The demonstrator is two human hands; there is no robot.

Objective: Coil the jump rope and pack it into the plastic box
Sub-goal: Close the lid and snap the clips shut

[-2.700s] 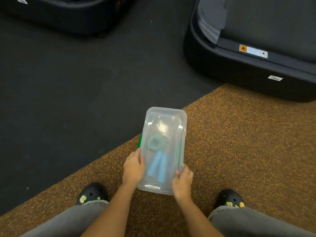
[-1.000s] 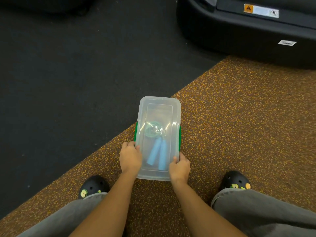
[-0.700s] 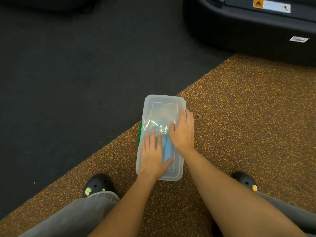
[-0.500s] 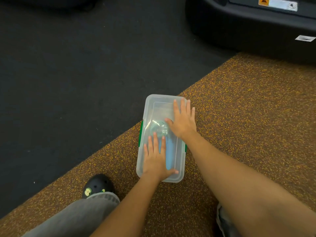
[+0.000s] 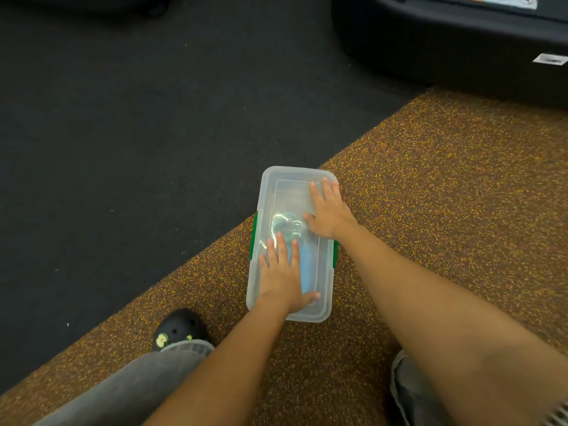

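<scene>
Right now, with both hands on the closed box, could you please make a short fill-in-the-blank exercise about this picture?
1. Both hands press flat on the box's ____.
2. The plastic box lies on the speckled ____ flooring.
3. The latches on the box's long sides are ____ in colour.
4. The left hand is ____ to the person than the right hand.

Missing words: lid; brown; green; nearer
</scene>
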